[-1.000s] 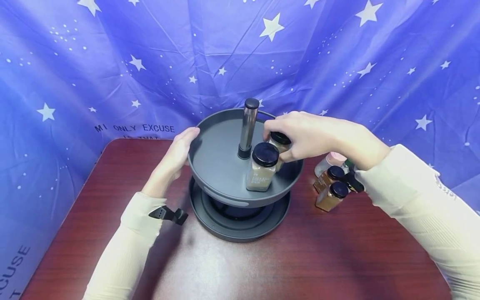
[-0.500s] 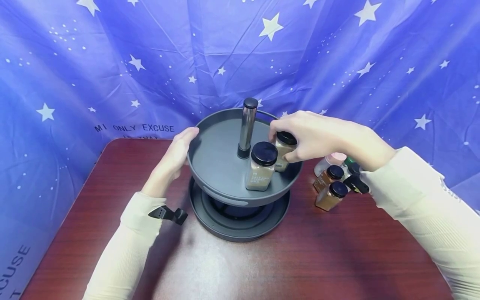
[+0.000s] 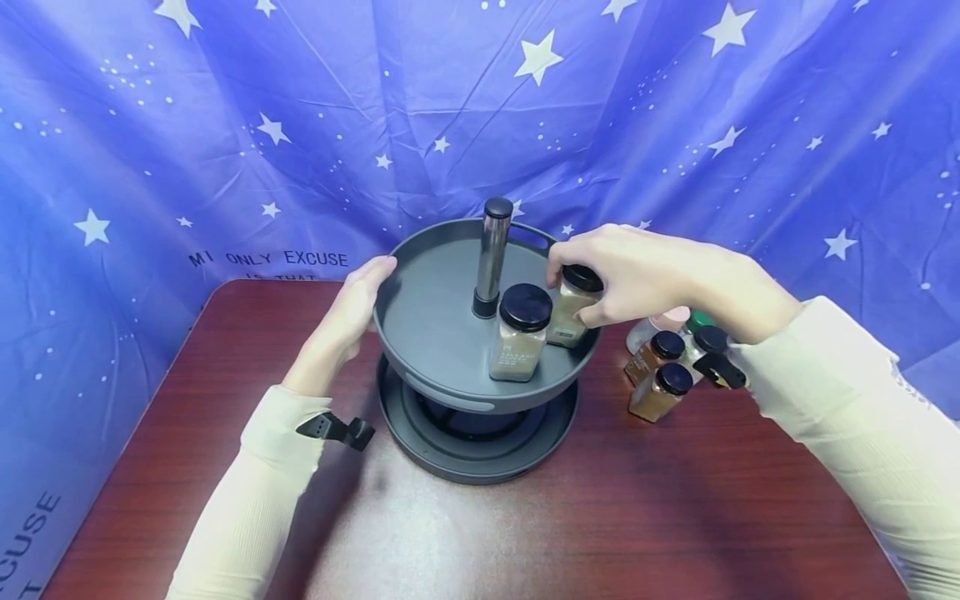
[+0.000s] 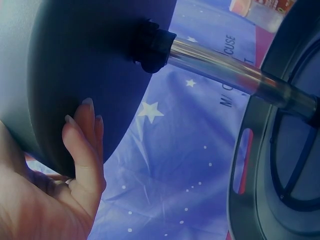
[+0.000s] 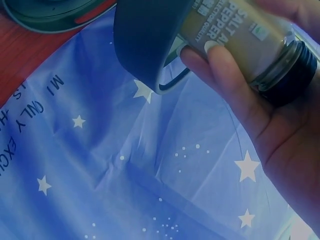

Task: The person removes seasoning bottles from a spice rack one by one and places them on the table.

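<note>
My left hand point(image 3: 352, 308) grips the left rim of the upper tray point(image 3: 435, 308) of a dark grey two-tier turntable organizer. In the left wrist view its fingers point(image 4: 82, 145) curl under the tray's underside. From above, my right hand point(image 3: 633, 271) holds a square spice jar point(image 3: 566, 323) with a black lid, at the right side of the upper tray. The right wrist view shows that jar's "SALT" and "PEPPER" label point(image 5: 225, 22) between fingers and thumb. A similar black-lidded jar point(image 3: 517, 350) stands upright beside it, nearer the front.
A chrome post point(image 3: 491, 258) with a black cap rises from the upper tray's middle. Below lies the lower tray point(image 3: 480, 473) on the red-brown table point(image 3: 600, 517). Several spice jars point(image 3: 660, 392) cluster at the right under my forearm. A blue star-patterned curtain point(image 3: 315, 125) hangs behind.
My right hand has moved a little to the right with its jar, leaving a wider gap from the post. The front jar and my left hand look nearly unmoved.
</note>
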`<state>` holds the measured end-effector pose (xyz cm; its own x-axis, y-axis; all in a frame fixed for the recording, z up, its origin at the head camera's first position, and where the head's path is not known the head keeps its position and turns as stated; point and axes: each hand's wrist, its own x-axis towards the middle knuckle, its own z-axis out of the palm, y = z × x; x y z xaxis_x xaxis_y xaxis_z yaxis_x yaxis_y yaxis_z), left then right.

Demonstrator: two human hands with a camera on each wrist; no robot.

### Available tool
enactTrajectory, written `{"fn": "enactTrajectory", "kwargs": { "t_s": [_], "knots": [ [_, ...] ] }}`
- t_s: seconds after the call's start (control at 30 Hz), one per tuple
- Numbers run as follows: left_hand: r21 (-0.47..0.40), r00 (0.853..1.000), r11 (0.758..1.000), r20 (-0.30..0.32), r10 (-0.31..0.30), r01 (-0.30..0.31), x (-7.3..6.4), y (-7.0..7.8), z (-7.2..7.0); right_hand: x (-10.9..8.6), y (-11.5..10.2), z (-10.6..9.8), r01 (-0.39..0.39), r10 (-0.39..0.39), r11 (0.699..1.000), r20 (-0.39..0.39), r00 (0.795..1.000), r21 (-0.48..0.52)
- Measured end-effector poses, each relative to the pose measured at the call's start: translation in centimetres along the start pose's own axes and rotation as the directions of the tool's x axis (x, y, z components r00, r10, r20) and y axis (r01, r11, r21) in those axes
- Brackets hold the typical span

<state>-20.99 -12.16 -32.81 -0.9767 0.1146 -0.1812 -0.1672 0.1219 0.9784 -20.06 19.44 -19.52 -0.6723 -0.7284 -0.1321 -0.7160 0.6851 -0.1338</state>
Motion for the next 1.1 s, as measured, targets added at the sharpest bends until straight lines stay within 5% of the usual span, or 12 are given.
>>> {"fn": "enactTrajectory", "kwargs": {
  "t_s": [1.1],
  "knots": [
    [-0.022,1.0,1.0,0.001,0.003,-0.003,0.0,0.0,0.0,-1.9,0.8,-1.9,-0.07,0.072,0.993,-0.012,0.997,0.092]
  ]
}}
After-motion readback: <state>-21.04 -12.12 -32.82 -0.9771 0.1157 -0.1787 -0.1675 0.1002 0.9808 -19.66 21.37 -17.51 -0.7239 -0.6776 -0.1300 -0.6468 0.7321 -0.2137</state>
